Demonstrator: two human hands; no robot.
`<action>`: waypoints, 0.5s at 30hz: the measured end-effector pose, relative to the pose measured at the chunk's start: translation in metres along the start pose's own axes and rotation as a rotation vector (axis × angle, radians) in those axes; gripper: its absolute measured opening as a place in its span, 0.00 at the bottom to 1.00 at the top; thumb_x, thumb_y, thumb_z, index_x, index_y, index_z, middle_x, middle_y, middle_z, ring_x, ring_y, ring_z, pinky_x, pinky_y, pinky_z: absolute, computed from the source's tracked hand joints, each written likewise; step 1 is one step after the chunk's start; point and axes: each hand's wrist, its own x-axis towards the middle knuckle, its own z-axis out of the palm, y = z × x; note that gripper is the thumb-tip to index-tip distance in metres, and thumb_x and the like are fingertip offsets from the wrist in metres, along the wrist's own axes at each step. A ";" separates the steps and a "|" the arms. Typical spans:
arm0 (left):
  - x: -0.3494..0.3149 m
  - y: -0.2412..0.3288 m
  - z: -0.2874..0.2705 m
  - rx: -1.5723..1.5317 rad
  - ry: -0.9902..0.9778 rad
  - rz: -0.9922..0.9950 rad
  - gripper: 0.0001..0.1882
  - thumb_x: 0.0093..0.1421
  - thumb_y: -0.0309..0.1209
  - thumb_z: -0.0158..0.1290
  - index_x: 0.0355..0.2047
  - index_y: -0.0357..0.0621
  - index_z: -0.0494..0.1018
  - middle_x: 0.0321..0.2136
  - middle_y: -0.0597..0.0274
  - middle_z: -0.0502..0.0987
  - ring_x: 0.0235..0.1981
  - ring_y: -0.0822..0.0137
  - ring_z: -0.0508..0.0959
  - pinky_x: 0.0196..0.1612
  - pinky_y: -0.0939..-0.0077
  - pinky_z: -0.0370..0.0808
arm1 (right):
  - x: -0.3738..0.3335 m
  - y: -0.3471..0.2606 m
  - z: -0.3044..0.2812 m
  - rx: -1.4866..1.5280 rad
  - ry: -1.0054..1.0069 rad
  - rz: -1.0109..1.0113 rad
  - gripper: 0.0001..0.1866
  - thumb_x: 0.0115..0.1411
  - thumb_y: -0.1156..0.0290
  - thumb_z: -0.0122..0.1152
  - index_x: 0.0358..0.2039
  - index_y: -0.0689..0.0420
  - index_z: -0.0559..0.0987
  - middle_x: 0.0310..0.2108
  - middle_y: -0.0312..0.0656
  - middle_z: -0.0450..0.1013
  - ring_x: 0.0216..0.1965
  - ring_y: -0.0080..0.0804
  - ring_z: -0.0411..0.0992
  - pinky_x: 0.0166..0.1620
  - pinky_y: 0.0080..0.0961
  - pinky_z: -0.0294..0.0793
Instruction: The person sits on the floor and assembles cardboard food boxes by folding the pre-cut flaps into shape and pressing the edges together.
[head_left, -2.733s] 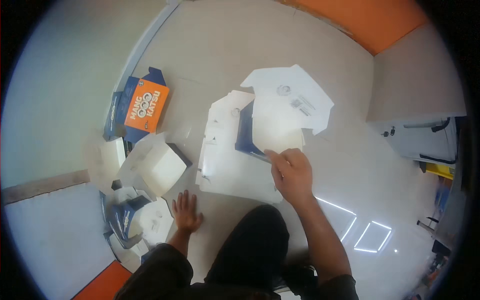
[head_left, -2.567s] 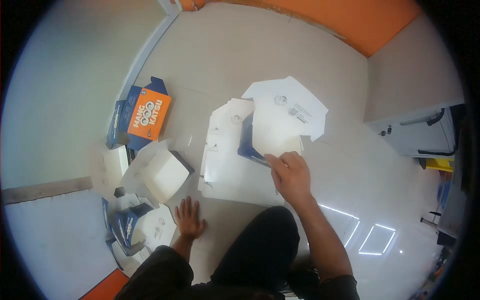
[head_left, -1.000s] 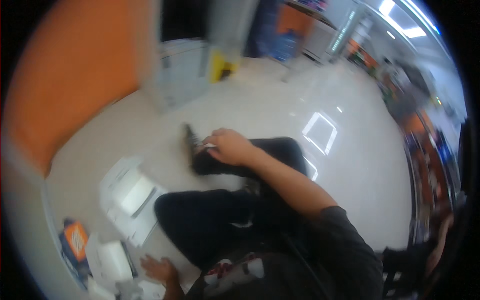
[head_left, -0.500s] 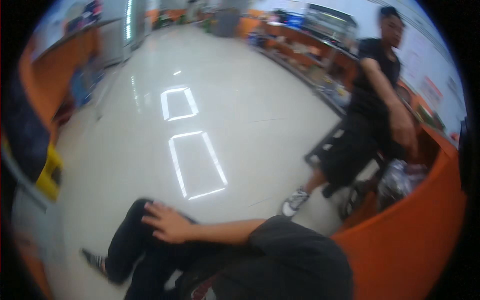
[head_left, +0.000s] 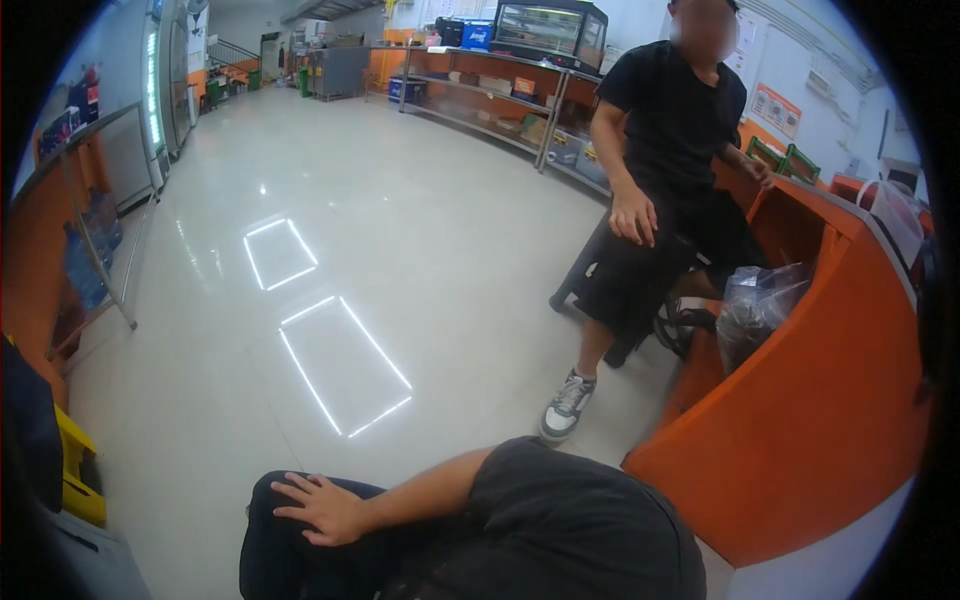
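Observation:
My right hand (head_left: pixel 325 510) lies palm down on my dark-trousered knee (head_left: pixel 265 530), fingers spread, holding nothing. Its forearm runs right to my dark grey short sleeve (head_left: pixel 580 520). My left hand is out of sight. To my right sits a person in black (head_left: pixel 670 130). One of that person's hands (head_left: pixel 633 213) hangs over their thigh; the other (head_left: pixel 752 168) is by the edge of an orange counter (head_left: pixel 800 430). Inside the counter's open side is a clear plastic bag (head_left: pixel 755 310), its contents hard to make out.
Pale glossy floor (head_left: pixel 430 250) stretches ahead with ceiling lights reflected in it. A metal shelf rack (head_left: pixel 480 115) holds a glass display case (head_left: pixel 548 40). Blue water bottles (head_left: pixel 85 250) stand beneath a counter at left. A yellow stool (head_left: pixel 80 465) is at lower left.
The view has tilted up and swung right, showing more of the room. The person beside me has brought a hand back over their thigh. My right hand stays on my knee.

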 end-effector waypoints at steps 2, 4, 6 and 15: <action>0.006 -0.005 0.001 -0.013 -0.006 0.001 0.34 0.67 0.46 0.49 0.68 0.39 0.63 0.65 0.40 0.67 0.66 0.41 0.66 0.65 0.42 0.61 | 0.003 -0.008 -0.008 0.040 -0.052 0.013 0.34 0.61 0.58 0.60 0.68 0.52 0.67 0.76 0.58 0.45 0.75 0.64 0.46 0.70 0.64 0.53; 0.007 -0.002 0.003 -0.027 -0.020 -0.001 0.34 0.67 0.45 0.50 0.68 0.39 0.63 0.65 0.39 0.67 0.67 0.41 0.66 0.66 0.42 0.61 | -0.004 -0.004 -0.004 0.006 -0.043 0.010 0.35 0.61 0.58 0.60 0.68 0.51 0.66 0.76 0.57 0.44 0.75 0.64 0.46 0.69 0.62 0.54; 0.005 -0.001 0.005 -0.038 -0.026 -0.001 0.34 0.67 0.44 0.51 0.68 0.38 0.63 0.65 0.38 0.67 0.67 0.40 0.66 0.67 0.42 0.60 | -0.008 -0.002 -0.006 -0.026 -0.031 0.003 0.36 0.61 0.58 0.61 0.69 0.49 0.65 0.76 0.57 0.44 0.74 0.63 0.46 0.67 0.61 0.56; -0.009 -0.089 0.030 -0.102 0.020 -0.177 0.35 0.66 0.40 0.54 0.68 0.36 0.61 0.65 0.36 0.66 0.68 0.38 0.64 0.69 0.41 0.58 | 0.038 0.005 -0.008 -0.016 -0.095 -0.010 0.36 0.59 0.58 0.61 0.68 0.49 0.68 0.75 0.56 0.50 0.76 0.59 0.47 0.71 0.61 0.54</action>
